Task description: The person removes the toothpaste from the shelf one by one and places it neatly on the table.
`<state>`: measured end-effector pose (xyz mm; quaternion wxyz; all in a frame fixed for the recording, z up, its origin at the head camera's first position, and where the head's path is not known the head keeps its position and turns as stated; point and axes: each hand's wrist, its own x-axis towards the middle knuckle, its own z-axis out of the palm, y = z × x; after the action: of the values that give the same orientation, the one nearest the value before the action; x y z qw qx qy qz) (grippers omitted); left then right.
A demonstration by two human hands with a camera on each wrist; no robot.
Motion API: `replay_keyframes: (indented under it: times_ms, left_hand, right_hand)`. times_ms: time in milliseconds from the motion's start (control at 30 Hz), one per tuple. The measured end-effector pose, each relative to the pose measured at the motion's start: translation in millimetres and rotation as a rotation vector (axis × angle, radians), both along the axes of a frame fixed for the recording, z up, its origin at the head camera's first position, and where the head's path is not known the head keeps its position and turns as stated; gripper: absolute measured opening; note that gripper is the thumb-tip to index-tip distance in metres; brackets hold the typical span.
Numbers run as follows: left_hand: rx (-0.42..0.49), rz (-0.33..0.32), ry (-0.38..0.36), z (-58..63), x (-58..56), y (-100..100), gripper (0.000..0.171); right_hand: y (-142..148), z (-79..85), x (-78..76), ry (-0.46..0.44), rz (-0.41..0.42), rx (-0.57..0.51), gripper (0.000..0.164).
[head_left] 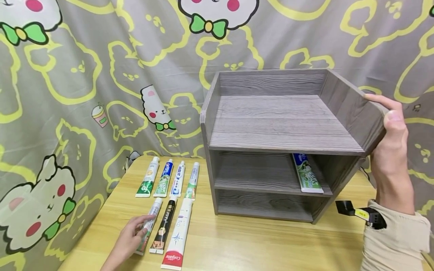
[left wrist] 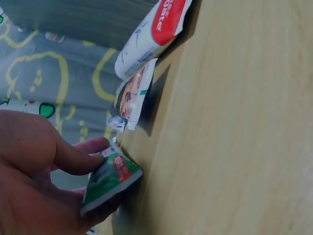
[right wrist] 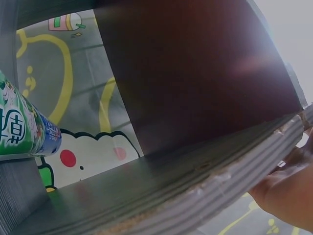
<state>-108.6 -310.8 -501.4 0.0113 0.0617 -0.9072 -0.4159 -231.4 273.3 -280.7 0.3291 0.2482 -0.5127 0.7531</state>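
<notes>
With thumb and fingers, my left hand [head_left: 131,234] pinches a green-and-white toothpaste tube [left wrist: 111,178] at the near left of the table. Its crimped end faces me in the left wrist view, and the fingers partly cover it. Just right of it lie a black toothpaste tube [head_left: 165,226] and a larger white tube with a red Colgate end [head_left: 178,235]. My right hand [head_left: 391,143] grips the right side panel of a grey wood-grain shelf [head_left: 281,120]. A blue-and-green toothpaste tube [head_left: 307,173] leans inside, on the right of the middle shelf.
Behind the near tubes lies a row of several more: a green-ended tube [head_left: 148,177], a blue-and-green one [head_left: 164,177], a white-and-blue one [head_left: 177,178] and a slim one [head_left: 192,180]. A patterned curtain [head_left: 112,86] hangs behind the wooden table [head_left: 257,244].
</notes>
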Motion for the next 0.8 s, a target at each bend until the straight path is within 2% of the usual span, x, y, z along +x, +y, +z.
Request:
replay_keyframes:
  times_ms: [200, 300, 400, 667, 800]
  left_hand:
    - [-0.154, 0.010, 0.018, 0.2, -2.4, 2.5, 0.041]
    - [-0.190, 0.002, 0.045, -0.9, -2.3, 2.9, 0.039]
    - [-0.198, 0.005, 0.057, -0.4, -2.4, 3.4, 0.038]
    - [-0.192, 0.035, 0.023, 0.4, -5.7, 4.7, 0.039]
    - [-0.208, 0.042, 0.034, -0.8, -5.9, 5.9, 0.037]
  right_hand:
    - [0.5, 0.3, -0.3, -0.006, 0.016, -0.006, 0.046]
    - [0.3, 0.0, -0.9, -0.006, 0.027, -0.021, 0.046]
    - [0.3, -0.4, -0.8, 0.000, 0.032, -0.030, 0.046]
    - [1.0, -0.3, 1.6, -0.011, -0.021, 0.034, 0.047]
    - [0.3, 0.0, 1.5, -0.010, 0.001, 0.015, 0.048]
